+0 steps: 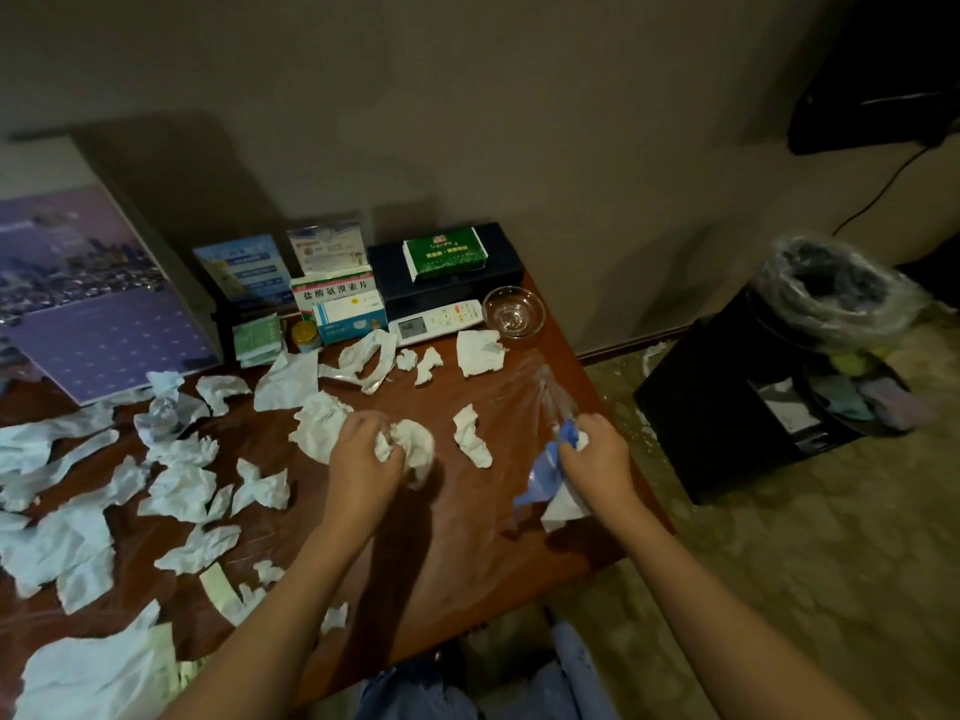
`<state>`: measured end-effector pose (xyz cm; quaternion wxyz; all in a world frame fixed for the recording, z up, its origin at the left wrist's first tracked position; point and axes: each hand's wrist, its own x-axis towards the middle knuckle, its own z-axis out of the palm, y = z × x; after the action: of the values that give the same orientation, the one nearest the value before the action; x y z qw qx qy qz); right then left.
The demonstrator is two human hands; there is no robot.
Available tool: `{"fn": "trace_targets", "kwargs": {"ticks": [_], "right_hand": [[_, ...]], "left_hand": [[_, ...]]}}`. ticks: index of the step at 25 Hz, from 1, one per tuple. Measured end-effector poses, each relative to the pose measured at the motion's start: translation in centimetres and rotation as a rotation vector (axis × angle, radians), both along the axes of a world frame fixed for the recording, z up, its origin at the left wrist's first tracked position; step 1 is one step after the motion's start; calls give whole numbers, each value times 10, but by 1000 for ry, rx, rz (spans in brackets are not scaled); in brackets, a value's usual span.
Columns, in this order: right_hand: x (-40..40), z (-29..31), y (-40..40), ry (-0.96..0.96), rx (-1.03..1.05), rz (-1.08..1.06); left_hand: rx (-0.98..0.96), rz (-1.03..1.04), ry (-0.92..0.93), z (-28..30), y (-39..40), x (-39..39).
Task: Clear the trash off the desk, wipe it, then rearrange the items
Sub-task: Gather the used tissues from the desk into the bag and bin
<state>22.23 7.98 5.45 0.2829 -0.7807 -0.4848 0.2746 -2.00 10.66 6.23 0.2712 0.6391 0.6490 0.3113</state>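
Crumpled white tissues (182, 491) lie scattered over the brown wooden desk (457, 537). My left hand (363, 459) grips a wad of white tissue (410, 444) near the desk's middle. My right hand (597, 454) holds a blue and clear plastic wrapper (545, 475) together with a bit of white paper, close to the desk's right edge. More tissue pieces (472, 433) lie between my hands.
Against the wall stand medicine boxes (340, 306), a dark box with a green packet (447, 254), a remote (436, 319), a glass bowl (514, 309), a small jar (305, 335) and leaflets (244, 267). A purple board (88, 304) leans at left. A lined bin (831, 288) stands on the floor at right.
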Motion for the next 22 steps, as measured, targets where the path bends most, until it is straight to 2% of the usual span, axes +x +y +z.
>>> {"fn": "trace_targets", "kwargs": {"ticks": [5,8,11,14,19,22], "right_hand": [[28,18,-6,220,84,-7],[64,33,-18,172,186,12],[120,47,-28,137,214,11],[201,57,-38,211,191,-70],[338,61,-63,221,200,-225],[394,61,-75,215,208,-338]], "left_hand": [[-31,-101,-89,28,5,51],[69,-186,-70,38,11,99],[129,-251,-60,42,17,161],[160,-333,-24,45,21,247],[103,-410,-7,56,22,397],[79,-470,-57,61,21,460]]}}
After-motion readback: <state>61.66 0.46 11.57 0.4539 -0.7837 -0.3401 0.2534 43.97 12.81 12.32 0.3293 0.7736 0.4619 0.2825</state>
